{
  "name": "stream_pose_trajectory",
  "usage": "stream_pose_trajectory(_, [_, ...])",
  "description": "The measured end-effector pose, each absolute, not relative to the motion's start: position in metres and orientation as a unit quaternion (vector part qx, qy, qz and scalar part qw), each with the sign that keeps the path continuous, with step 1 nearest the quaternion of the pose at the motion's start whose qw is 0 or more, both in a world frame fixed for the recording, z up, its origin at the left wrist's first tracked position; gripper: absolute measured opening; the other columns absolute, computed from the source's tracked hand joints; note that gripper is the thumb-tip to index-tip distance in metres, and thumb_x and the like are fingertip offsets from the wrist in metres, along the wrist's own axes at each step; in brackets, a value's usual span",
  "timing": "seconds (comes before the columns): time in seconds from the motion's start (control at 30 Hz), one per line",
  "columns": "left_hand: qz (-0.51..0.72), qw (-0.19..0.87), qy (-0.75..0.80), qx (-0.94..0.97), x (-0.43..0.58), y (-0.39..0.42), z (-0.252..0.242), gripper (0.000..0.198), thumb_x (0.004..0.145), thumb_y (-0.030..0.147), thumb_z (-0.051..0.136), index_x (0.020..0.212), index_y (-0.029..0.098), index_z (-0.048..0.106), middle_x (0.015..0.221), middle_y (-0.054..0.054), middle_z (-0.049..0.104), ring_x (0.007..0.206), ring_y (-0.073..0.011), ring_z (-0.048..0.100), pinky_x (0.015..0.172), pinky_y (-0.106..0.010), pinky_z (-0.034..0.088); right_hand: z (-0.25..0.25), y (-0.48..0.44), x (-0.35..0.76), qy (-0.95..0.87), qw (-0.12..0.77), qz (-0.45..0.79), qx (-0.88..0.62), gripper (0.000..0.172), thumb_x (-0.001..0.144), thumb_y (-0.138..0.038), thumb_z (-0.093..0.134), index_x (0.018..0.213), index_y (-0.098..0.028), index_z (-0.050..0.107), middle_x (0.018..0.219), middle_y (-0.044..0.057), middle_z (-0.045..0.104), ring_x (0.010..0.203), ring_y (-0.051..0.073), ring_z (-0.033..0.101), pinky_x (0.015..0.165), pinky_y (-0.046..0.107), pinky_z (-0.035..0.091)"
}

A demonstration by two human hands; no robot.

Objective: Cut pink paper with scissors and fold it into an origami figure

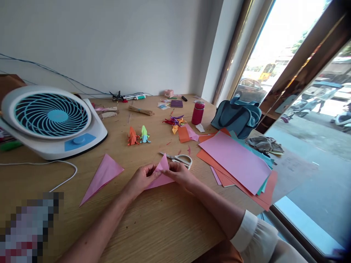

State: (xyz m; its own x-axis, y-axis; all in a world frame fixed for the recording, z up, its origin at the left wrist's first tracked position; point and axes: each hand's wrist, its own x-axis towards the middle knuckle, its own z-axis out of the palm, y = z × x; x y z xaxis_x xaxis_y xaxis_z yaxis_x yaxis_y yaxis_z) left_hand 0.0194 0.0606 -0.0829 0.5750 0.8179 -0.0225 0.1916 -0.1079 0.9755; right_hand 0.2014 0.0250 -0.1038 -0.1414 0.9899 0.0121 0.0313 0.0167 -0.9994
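Both hands hold one folded pink paper (162, 180) over the wooden table. My left hand (143, 178) pinches its left side, and my right hand (179, 174) grips the right side, with the pointed tip standing up between them. Just behind my right hand lie scissors (182, 158) with pale handles, partly covered by it. Another folded pink paper (103, 175), pointed at its lower end, rests to the left of my left hand. Farther back stand an orange paper figure (133, 136) and a green and blue one (144, 135).
A white fan (52, 117) with a cable is at the left. Stacked coloured sheets (236, 159) lie at the right, near a blue-green bag (236, 116) and red bottle (197, 113). Small coloured paper pieces (175, 121) and a stick bundle (140, 110) lie farther back.
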Motion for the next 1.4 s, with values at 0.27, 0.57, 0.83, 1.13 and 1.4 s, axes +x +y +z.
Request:
stream_pose_trajectory(0.27, [0.284,0.521,0.352,0.724,0.018,0.058,-0.079,0.034,0.081,0.049,0.064,0.075,0.016,0.064,0.075,0.001,0.058,0.074,-0.0159,0.05,0.069,-0.024,0.041,-0.104,0.019,0.202,-0.598,0.429,0.476,-0.481,0.037,0.078,-0.051,0.07,0.07,-0.016,0.058,0.062,-0.004,0.046,0.057,0.009,0.037,0.05,0.023,0.026])
stream_pose_trajectory(0.57, [0.306,0.461,0.353,0.754,0.018,0.058,-0.081,0.035,0.081,0.048,0.064,0.067,0.016,0.059,0.069,0.002,0.052,0.069,-0.014,0.047,0.067,-0.023,0.04,-0.098,0.01,0.191,-0.602,0.444,0.425,-0.51,0.026,0.079,-0.037,0.069,0.07,-0.016,0.057,0.061,-0.005,0.045,0.058,0.009,0.036,0.051,0.023,0.024])
stream_pose_trajectory(0.83, [0.3,0.433,0.361,0.77,0.016,0.059,-0.085,0.038,0.087,0.049,0.055,0.068,0.016,0.058,0.066,0.002,0.049,0.066,-0.0132,0.044,0.063,-0.022,0.038,-0.104,0.016,0.19,-0.558,0.488,0.481,-0.468,0.042,0.076,-0.057,0.068,0.077,-0.015,0.061,0.065,-0.001,0.054,0.059,0.011,0.044,0.053,0.024,0.034])
stream_pose_trajectory(1.13, [0.316,0.384,0.375,0.782,0.014,0.056,-0.093,0.04,0.092,0.047,0.051,0.066,0.016,0.05,0.064,0.004,0.042,0.063,-0.0109,0.039,0.06,-0.022,0.032,-0.104,0.015,0.191,-0.504,0.493,0.538,-0.462,0.045,0.073,-0.06,0.073,0.082,-0.016,0.065,0.07,0.0,0.06,0.06,0.011,0.046,0.055,0.023,0.034])
stream_pose_trajectory(1.4, [0.334,0.411,0.385,0.756,0.011,0.055,-0.094,0.038,0.091,0.046,0.053,0.069,0.016,0.053,0.065,0.003,0.043,0.063,-0.0109,0.039,0.06,-0.023,0.032,-0.097,0.012,0.199,-0.462,0.523,0.541,-0.47,0.043,0.072,-0.058,0.075,0.078,-0.017,0.063,0.07,0.001,0.061,0.064,0.014,0.052,0.059,0.026,0.039])
